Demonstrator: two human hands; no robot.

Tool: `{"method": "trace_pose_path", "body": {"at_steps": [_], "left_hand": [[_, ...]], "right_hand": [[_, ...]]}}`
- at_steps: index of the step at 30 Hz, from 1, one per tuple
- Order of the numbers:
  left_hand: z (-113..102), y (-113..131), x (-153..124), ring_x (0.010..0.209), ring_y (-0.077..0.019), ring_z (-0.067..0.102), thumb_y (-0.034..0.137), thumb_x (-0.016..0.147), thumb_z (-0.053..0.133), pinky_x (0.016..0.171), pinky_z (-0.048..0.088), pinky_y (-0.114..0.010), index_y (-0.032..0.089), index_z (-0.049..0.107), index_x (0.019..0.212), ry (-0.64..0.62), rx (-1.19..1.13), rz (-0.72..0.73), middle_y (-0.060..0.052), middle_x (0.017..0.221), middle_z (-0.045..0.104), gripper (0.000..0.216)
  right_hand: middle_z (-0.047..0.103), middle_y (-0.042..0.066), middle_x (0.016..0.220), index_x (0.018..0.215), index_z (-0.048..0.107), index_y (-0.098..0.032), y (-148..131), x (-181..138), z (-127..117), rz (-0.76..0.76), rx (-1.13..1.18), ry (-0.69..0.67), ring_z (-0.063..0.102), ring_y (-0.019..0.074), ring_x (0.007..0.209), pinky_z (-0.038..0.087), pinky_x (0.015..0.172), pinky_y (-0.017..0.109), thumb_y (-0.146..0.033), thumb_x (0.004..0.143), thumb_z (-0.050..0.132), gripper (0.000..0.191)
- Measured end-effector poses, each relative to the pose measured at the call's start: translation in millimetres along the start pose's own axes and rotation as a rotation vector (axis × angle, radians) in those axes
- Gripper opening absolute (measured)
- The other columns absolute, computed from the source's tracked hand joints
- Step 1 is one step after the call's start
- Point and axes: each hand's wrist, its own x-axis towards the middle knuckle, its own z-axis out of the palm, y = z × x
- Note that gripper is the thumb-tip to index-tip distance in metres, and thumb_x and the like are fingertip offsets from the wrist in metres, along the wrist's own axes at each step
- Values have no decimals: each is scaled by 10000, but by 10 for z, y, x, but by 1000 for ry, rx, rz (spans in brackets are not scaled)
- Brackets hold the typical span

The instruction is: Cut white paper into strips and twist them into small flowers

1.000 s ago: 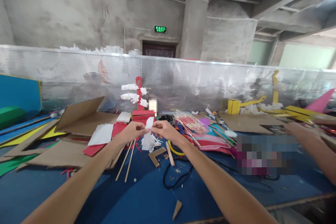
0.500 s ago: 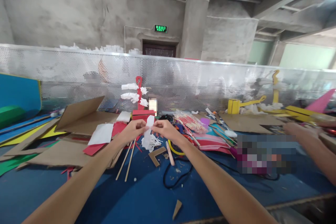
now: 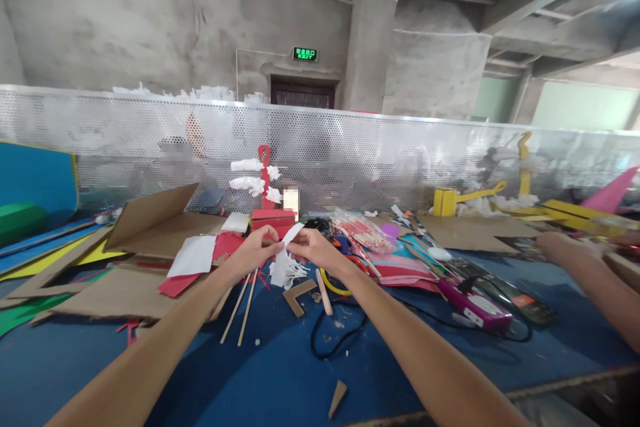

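Between the fingertips of my left hand [image 3: 257, 248] and my right hand [image 3: 315, 249] is a white strip [image 3: 292, 234], thin like paper or tissue. Both hands pinch it near its middle, and its upper end tilts up to the right. White fringed material [image 3: 284, 271] shows just below the fingers; whether it joins the strip I cannot tell. Behind my hands stands a red hook-topped post [image 3: 266, 175] with white tufts on its sides, above a red box [image 3: 273, 216]. Two thin wooden sticks [image 3: 245, 313] lie below my left hand.
Brown cardboard [image 3: 120, 290] and a white sheet [image 3: 192, 255] lie to the left. A bag of sticks [image 3: 361, 232], a purple device [image 3: 477, 307] and a black cord [image 3: 314, 337] are to the right. Another person's hand [image 3: 565, 250] is at far right. A perforated metal screen [image 3: 330, 153] stands behind.
The upper end of the white strip has swung from nearly upright to slanting right. My hands have stayed almost in place, still pinching it.
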Motion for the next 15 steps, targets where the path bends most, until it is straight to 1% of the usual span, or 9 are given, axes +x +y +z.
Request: {"method": "trace_pose_path", "body": {"at_steps": [2, 4, 6, 9, 12, 15], "left_hand": [[1, -20, 4, 517, -91, 464, 359, 764, 614, 523, 363, -216, 182, 432, 771, 0, 0, 26, 54, 588, 498, 254], [-9, -42, 13, 525, -87, 454, 342, 776, 604, 528, 359, -216, 171, 461, 752, -11, 22, 66, 45, 597, 495, 224], [-26, -57, 22, 542, -86, 447, 328, 788, 593, 537, 355, -217, 155, 520, 761, -36, 61, 102, 28, 622, 506, 190], [-43, -54, 28, 566, -90, 449, 331, 811, 567, 550, 357, -221, 141, 588, 799, -83, 105, 139, 9, 658, 528, 191], [-41, -31, 23, 566, -96, 467, 360, 827, 547, 554, 372, -225, 135, 609, 830, -113, 95, 130, 3, 658, 538, 233], [-31, 6, 5, 590, -110, 505, 398, 835, 537, 581, 404, -235, 132, 603, 837, -128, 47, 102, -8, 674, 558, 274]], "right_hand": [[619, 42, 712, 820, 622, -113, 32, 11, -1, 4, -20, -2, 520, 92, 545, 410, 457, 187, -310, 755, 633, 208], [625, 53, 725, 781, 621, -111, 39, 15, 1, 11, -28, -20, 531, 100, 568, 440, 489, 203, -329, 764, 628, 219], [627, 57, 753, 801, 611, -117, 21, 9, 7, 24, 0, -12, 553, 116, 616, 466, 521, 218, -333, 754, 642, 224], [617, 42, 788, 854, 572, -142, -38, -12, 23, 41, 84, 44, 573, 127, 669, 483, 562, 228, -324, 704, 699, 268], [580, 4, 741, 830, 543, -157, -92, -27, 29, 26, 129, 70, 549, 107, 633, 470, 575, 226, -309, 665, 737, 296], [554, -17, 698, 835, 534, -160, -103, -29, 20, 15, 143, 78, 529, 102, 611, 449, 571, 224, -298, 657, 742, 306]]}}
